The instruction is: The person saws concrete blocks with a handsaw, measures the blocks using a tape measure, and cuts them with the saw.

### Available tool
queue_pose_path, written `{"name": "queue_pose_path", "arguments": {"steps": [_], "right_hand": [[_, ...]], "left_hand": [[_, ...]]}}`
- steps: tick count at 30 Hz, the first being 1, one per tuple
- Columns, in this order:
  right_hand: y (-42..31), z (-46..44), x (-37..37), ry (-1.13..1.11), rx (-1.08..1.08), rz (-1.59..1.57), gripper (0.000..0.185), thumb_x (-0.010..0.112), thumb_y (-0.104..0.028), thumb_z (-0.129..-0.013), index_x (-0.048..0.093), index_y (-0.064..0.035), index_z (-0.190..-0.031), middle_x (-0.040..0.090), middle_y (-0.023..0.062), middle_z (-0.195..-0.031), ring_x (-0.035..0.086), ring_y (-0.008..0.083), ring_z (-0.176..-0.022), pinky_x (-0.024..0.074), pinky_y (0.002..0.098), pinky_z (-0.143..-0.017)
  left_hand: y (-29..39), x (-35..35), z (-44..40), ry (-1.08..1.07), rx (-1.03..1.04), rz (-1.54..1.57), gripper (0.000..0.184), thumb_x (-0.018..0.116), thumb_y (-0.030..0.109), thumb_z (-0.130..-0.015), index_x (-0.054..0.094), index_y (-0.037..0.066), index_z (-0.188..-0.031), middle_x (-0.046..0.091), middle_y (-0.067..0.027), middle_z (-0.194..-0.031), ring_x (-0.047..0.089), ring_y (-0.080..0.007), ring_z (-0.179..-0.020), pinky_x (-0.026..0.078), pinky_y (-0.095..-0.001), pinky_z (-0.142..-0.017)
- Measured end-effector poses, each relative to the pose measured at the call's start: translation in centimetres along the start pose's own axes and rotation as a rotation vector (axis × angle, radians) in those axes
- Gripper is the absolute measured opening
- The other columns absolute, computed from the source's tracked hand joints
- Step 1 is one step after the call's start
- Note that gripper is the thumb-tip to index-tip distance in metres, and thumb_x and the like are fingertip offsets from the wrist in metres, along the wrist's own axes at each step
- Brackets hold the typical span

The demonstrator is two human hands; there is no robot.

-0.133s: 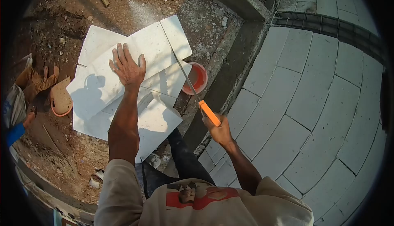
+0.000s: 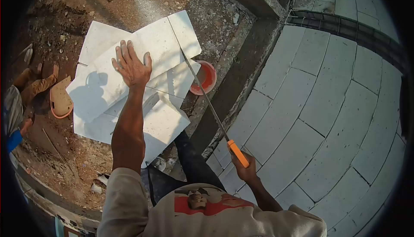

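Nearest are the person's tan cloth shirt (image 2: 276, 222) and dark trousers (image 2: 194, 163). The right hand (image 2: 244, 168) has its fingers closed around the orange handle of a long, thin metal saw (image 2: 212, 108); held by the back end like this, the whole blade seems free to slide. The blade slants up to the near edge of a long, flat white block (image 2: 160, 47), where its tip meets a thin, dark line across the block. The left hand (image 2: 133, 67) lies flat on top of that block, fingers spread wide and gripping nothing. It looks like it pushes down so the block does not slip, and it sits well apart from the blade, which seems safer. The long block lies on a pile of other flat white blocks (image 2: 103, 38), which probably lift it off the brown dirt (image 2: 69, 8). Its right end seems to poke out past them, giving the blade room. A round red bucket (image 2: 211, 76) stands just beside the pile. To the right, big white wall blocks (image 2: 327, 86) sit in rows. Farther left are a tan tub with an orange rim (image 2: 61, 95) and another person in brown trousers (image 2: 44, 82).
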State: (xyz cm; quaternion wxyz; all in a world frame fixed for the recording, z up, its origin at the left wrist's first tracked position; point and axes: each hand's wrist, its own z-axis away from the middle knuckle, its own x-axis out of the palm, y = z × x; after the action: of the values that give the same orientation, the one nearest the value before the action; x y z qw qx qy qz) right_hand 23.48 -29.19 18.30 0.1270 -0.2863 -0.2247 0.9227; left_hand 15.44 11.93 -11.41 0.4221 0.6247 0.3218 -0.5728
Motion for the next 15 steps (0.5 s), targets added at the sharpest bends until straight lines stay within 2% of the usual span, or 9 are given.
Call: {"name": "queue_pose_path", "arguments": {"steps": [3, 4, 6, 7, 9, 11, 12, 13, 15], "right_hand": [[-1.0, -7.1, 2.4, -0.051, -0.06, -0.139, 0.022, 0.069, -0.015, -0.102, 0.066, 0.0039, -0.09, 0.062, 0.0002, -0.078, 0.054, 0.0079, -0.074, 0.0487, 0.0313, -0.068], [-2.9, -12.1, 4.1, -0.093, 0.069, -0.003, 0.027, 0.069, -0.017, -0.102, 0.064, 0.0043, -0.086, 0.057, -0.0009, -0.073, 0.051, 0.0084, -0.07, 0.0466, 0.0324, -0.063], [-5.0, -19.7, 7.6, 0.006, -0.125, -0.027, 0.029, 0.069, -0.018, -0.096, 0.059, 0.0036, -0.08, 0.051, 0.0002, -0.066, 0.045, 0.0101, -0.064, 0.0417, 0.0354, -0.058], [-6.5, -20.9, 7.0, -0.016, -0.079, -0.059, 0.029, 0.069, -0.018, -0.095, 0.059, 0.0039, -0.08, 0.05, 0.0014, -0.066, 0.046, 0.011, -0.064, 0.0424, 0.0361, -0.058], [-5.8, -16.8, 6.0, -0.046, 0.0, -0.089, 0.029, 0.069, -0.018, -0.094, 0.058, 0.0045, -0.079, 0.051, 0.003, -0.066, 0.047, 0.0122, -0.064, 0.0437, 0.0368, -0.06], [-3.7, -13.3, 6.2, -0.011, -0.069, -0.086, 0.029, 0.071, -0.018, -0.096, 0.06, 0.0031, -0.081, 0.052, 0.0018, -0.067, 0.048, 0.0114, -0.067, 0.045, 0.0367, -0.061], [-2.5, -9.3, 4.8, -0.025, -0.001, -0.103, 0.026, 0.072, -0.017, -0.098, 0.061, 0.0015, -0.084, 0.053, 0.0016, -0.07, 0.05, 0.0104, -0.069, 0.0461, 0.0361, -0.063], [1.6, -5.9, 3.7, 0.013, -0.056, -0.115, 0.022, 0.07, -0.015, -0.1, 0.063, 0.0014, -0.087, 0.055, 0.0022, -0.073, 0.053, 0.0098, -0.07, 0.047, 0.0349, -0.066], [2.6, -1.1, 1.6, 0.004, -0.015, -0.11, 0.019, 0.069, -0.013, -0.101, 0.065, 0.0026, -0.089, 0.057, 0.0024, -0.074, 0.055, 0.0094, -0.072, 0.0471, 0.034, -0.067]], "left_hand": [[-0.3, 0.1, -1.2, 0.033, -0.005, -0.022, 0.082, 0.062, 0.053, -0.097, 0.036, 0.012, -0.164, 0.028, -0.0092, -0.171, 0.017, -0.03, -0.161, 0.011, -0.0607, -0.129], [-0.3, -0.1, -0.4, 0.017, -0.008, -0.035, 0.081, 0.062, 0.052, -0.098, 0.036, 0.013, -0.164, 0.03, -0.009, -0.171, 0.018, -0.03, -0.161, 0.012, -0.0598, -0.129], [-0.4, 0.2, -0.4, 0.032, 0.001, -0.027, 0.083, 0.063, 0.053, -0.097, 0.036, 0.012, -0.164, 0.029, -0.0094, -0.171, 0.017, -0.0301, -0.161, 0.011, -0.0608, -0.128], [-0.4, 0.4, -0.4, 0.047, 0.002, -0.014, 0.085, 0.064, 0.053, -0.095, 0.036, 0.011, -0.163, 0.027, -0.0098, -0.172, 0.017, -0.0302, -0.161, 0.011, -0.0618, -0.128], [-0.6, -0.4, 3.3, 0.002, 0.021, -0.004, 0.084, 0.064, 0.054, -0.096, 0.036, 0.012, -0.163, 0.027, -0.0097, -0.172, 0.017, -0.0303, -0.161, 0.011, -0.0614, -0.128], [-0.4, 0.6, 0.2, 0.081, 0.045, -0.015, 0.082, 0.062, 0.054, -0.096, 0.038, 0.013, -0.163, 0.029, -0.0092, -0.172, 0.02, -0.0305, -0.161, 0.011, -0.0605, -0.128], [-0.4, 0.5, -0.4, 0.076, 0.042, -0.025, 0.082, 0.062, 0.054, -0.096, 0.038, 0.013, -0.163, 0.029, -0.0091, -0.172, 0.02, -0.0306, -0.161, 0.011, -0.0606, -0.128], [-0.3, 0.4, -0.3, 0.055, 0.034, -0.034, 0.081, 0.062, 0.054, -0.096, 0.038, 0.013, -0.163, 0.03, -0.0089, -0.172, 0.021, -0.0308, -0.161, 0.011, -0.0608, -0.128], [-0.1, 0.1, -0.2, 0.031, 0.034, -0.029, 0.081, 0.061, 0.054, -0.097, 0.037, 0.013, -0.163, 0.028, -0.009, -0.172, 0.02, -0.0308, -0.161, 0.01, -0.0609, -0.129]]}}
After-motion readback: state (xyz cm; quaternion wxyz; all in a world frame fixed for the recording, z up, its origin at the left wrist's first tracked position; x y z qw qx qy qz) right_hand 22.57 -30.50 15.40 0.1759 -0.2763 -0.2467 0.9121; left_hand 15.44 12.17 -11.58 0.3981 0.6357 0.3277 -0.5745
